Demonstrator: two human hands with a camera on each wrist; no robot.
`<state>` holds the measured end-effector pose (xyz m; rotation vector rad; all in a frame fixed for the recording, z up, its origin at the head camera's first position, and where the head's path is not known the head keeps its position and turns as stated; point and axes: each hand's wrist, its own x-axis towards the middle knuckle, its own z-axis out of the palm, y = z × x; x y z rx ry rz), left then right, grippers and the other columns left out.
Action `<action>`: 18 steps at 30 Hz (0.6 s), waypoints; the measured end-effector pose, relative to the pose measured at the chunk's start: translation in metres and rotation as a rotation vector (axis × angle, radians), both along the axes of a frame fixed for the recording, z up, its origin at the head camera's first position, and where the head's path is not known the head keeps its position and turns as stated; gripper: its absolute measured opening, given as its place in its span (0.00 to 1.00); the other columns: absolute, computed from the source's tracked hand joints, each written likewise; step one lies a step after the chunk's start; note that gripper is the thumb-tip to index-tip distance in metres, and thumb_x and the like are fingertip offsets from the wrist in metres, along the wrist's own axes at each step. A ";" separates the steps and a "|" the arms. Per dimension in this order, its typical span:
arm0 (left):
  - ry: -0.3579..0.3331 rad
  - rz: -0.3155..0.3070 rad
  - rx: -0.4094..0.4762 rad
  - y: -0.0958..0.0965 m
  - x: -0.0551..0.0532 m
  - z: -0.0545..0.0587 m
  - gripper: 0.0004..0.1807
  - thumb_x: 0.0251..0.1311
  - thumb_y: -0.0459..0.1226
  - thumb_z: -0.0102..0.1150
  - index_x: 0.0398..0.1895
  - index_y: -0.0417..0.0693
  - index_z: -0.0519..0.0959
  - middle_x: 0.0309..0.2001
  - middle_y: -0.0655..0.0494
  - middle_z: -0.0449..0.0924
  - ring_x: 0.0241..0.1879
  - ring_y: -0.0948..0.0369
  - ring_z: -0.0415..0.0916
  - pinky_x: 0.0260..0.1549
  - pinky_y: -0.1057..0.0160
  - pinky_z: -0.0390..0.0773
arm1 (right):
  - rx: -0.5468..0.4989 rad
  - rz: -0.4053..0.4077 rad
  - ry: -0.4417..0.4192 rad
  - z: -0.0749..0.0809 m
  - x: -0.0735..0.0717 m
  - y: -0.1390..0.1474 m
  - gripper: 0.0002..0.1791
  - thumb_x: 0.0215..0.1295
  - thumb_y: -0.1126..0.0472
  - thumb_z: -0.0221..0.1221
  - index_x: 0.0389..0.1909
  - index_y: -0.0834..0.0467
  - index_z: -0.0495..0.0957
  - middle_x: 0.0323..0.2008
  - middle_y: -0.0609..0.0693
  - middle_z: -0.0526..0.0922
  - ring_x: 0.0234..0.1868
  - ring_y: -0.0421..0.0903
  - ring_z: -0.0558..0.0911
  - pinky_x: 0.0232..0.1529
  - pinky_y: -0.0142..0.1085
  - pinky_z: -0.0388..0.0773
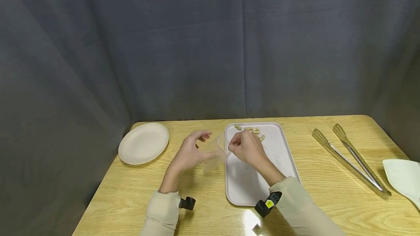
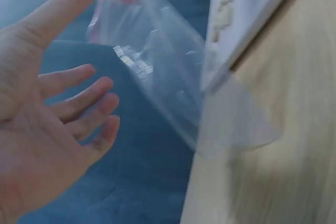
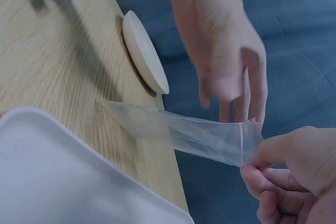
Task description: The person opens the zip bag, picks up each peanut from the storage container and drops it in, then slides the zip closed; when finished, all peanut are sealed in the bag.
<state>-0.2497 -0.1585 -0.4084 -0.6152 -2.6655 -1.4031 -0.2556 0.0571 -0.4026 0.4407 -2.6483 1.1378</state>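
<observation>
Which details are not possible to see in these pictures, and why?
Peanuts, exact number: head view, partly blocked by right hand.
Bag, pinched edge: right wrist view, covered by the same hand.
Tray, lower right corner: head view, behind the right sleeve.
White object, full shape: head view, cut by right edge.
Left hand, thumb tip: right wrist view, blurred.

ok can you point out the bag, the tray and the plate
Bag (image 3: 185, 134), right wrist view, on its clear middle
Tray (image 1: 242, 185), head view, on its bare near end
Plate (image 1: 143, 144), head view, on its bare middle

1 head view forward-down from above — 2 wrist close-ups, plastic bag (image 3: 194, 136) in both
</observation>
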 end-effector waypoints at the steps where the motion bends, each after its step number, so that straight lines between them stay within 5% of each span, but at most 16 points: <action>1: 0.002 -0.017 -0.019 0.002 -0.001 -0.001 0.39 0.47 0.43 0.80 0.64 0.48 0.74 0.57 0.52 0.75 0.58 0.51 0.71 0.53 0.48 0.74 | -0.001 -0.006 -0.001 0.000 -0.001 0.000 0.04 0.50 0.68 0.65 0.21 0.58 0.86 0.17 0.43 0.81 0.20 0.39 0.76 0.24 0.35 0.73; 3: -0.008 -0.060 -0.071 0.008 -0.003 -0.005 0.53 0.40 0.43 0.83 0.73 0.49 0.66 0.68 0.51 0.67 0.68 0.49 0.62 0.62 0.44 0.67 | -0.004 -0.009 -0.005 0.000 -0.001 0.001 0.04 0.50 0.68 0.65 0.21 0.58 0.86 0.17 0.44 0.81 0.21 0.40 0.76 0.24 0.36 0.73; 6: -0.044 -0.092 -0.093 0.015 -0.006 -0.012 0.58 0.39 0.43 0.84 0.76 0.50 0.62 0.73 0.52 0.62 0.73 0.51 0.56 0.67 0.45 0.60 | -0.008 -0.002 -0.009 -0.001 -0.002 0.001 0.04 0.49 0.68 0.64 0.20 0.58 0.86 0.17 0.43 0.81 0.20 0.40 0.76 0.23 0.35 0.73; 13: -0.032 -0.087 -0.004 0.017 -0.011 -0.020 0.45 0.44 0.37 0.81 0.69 0.44 0.70 0.62 0.50 0.77 0.65 0.54 0.68 0.64 0.47 0.66 | -0.018 -0.023 -0.045 -0.001 -0.001 0.003 0.04 0.50 0.67 0.66 0.20 0.58 0.85 0.18 0.43 0.79 0.22 0.40 0.75 0.24 0.36 0.72; 18: -0.034 -0.100 0.039 0.016 -0.014 -0.022 0.40 0.46 0.37 0.79 0.66 0.46 0.73 0.60 0.51 0.78 0.61 0.56 0.71 0.61 0.49 0.70 | -0.036 -0.031 -0.063 0.001 0.000 0.005 0.03 0.51 0.66 0.65 0.21 0.58 0.85 0.18 0.44 0.79 0.24 0.42 0.75 0.26 0.36 0.72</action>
